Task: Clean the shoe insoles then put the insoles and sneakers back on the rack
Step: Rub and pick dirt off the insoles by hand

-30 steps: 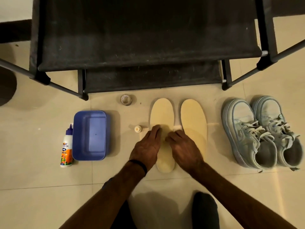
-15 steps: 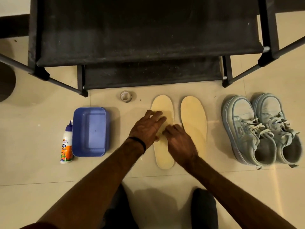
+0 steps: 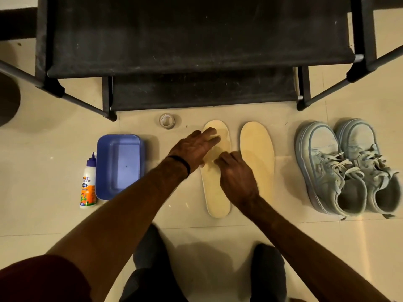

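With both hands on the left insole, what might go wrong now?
1. The left hand reaches over the left insole toward the tape roll and may knock it.
2. Rubbing could push this insole sideways into the right insole, which lies close beside it.

Under my hands, two pale yellow insoles (image 3: pixel 257 158) lie on cream floor tiles (image 3: pixel 54 219). My sneakers (image 3: pixel 346 168) are light blue, the tub (image 3: pixel 118 165) violet-blue, the bottle (image 3: pixel 88 184) white and orange, the rack (image 3: pixel 196 40) black.
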